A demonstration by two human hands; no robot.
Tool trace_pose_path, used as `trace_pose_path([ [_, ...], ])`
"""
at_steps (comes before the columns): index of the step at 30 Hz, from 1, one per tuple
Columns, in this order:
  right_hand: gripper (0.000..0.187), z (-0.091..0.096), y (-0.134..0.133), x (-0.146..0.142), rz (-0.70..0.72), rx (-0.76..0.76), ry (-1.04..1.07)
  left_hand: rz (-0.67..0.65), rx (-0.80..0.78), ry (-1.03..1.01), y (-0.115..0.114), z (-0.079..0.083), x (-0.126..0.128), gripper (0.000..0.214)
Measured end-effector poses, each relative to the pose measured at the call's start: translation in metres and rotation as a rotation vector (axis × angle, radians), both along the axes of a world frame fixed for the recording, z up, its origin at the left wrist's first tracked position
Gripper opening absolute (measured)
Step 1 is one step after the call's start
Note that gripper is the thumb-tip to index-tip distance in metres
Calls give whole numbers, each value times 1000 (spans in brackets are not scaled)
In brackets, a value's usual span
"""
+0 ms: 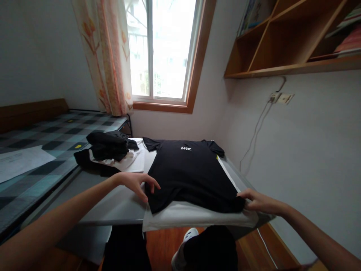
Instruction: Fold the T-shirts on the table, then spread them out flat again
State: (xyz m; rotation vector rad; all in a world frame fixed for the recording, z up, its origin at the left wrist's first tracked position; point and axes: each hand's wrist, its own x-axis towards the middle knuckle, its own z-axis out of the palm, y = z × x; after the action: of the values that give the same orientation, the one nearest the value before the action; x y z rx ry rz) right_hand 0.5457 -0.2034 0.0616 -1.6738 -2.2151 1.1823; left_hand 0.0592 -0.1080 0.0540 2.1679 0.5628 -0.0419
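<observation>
A black T-shirt [189,173] with small white lettering lies spread flat on a white cloth [197,216] that covers part of a grey table [113,205]. My left hand [138,183] rests at the shirt's near left hem corner, fingers bent and touching the fabric edge. My right hand [258,201] is at the near right hem corner, fingers closed on the fabric there.
A pile of black and white clothes [111,152] sits on the table's far left. A bed with a checked cover [42,143] and a paper sheet lies to the left. Window, curtain and a wooden wall shelf [287,41] are behind. My legs and a white shoe show below.
</observation>
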Motion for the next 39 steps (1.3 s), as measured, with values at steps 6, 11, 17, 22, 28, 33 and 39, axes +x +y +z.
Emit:
trace_pose_path([
  [6,52,13,0,13,-191,107,132,12,375,-35,-30,-1,8,28],
  [11,51,12,-8,42,-217,174,142,64,160,-264,-26,7,-1,19],
  [17,22,-5,-24,46,29,49,-79,-172,-22,-126,-32,4,-5,15],
  [22,25,-2,-23,34,88,-66,-156,16,29,53,-32,0,-2,23],
  [28,43,7,-11,34,27,-362,-363,198,288,6,-21,-9,4,25],
  [33,55,10,29,25,-96,-87,-165,334,598,-181,19,-28,18,27],
  [39,44,-11,107,-21,-201,351,-179,579,812,-87,84,-59,40,44],
])
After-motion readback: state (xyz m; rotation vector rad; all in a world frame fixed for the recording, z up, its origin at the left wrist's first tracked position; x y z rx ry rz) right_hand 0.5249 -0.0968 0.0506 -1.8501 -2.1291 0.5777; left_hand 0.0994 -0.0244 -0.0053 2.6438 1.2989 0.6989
